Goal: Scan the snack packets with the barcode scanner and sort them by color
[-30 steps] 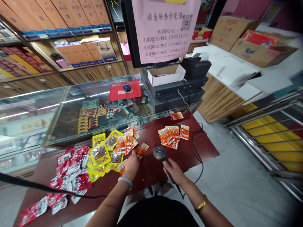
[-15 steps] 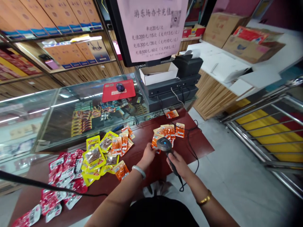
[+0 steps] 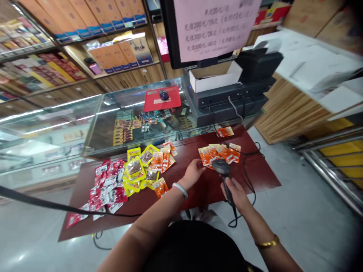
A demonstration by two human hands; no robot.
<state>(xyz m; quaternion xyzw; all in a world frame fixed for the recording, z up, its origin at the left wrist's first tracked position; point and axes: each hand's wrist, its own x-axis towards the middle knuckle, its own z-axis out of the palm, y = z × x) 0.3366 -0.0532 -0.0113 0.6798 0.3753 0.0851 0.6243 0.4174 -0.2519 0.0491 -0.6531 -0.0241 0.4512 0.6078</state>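
Note:
My right hand [image 3: 237, 193] is wrapped round the handle of a black barcode scanner [image 3: 222, 167], its head tilted over a cluster of orange snack packets [image 3: 217, 152]. At the near left edge of that cluster is my left hand [image 3: 194, 172], its fingers closed on the edge of an orange packet; the fingertips are partly hidden. More orange packets [image 3: 157, 161] lie on yellow-edged snack packets [image 3: 134, 170] to the left. Beside these, red and white packets [image 3: 109, 185] form a loose heap on the dark red counter [image 3: 181, 198].
Behind the counter are a glass case [image 3: 107, 132] and a red mat [image 3: 150, 100] with a mouse [image 3: 163, 95]. A monitor [image 3: 170, 45] bearing a pink notice stands above a cash drawer [image 3: 232, 109]. The scanner cable [image 3: 249, 181] loops at the right, by a metal railing [image 3: 326, 170].
The view has swung, so most things sit further right or lower. Both hands stay at the orange packets, and the cluster has shifted slightly. The blue light on the scanner no longer shows.

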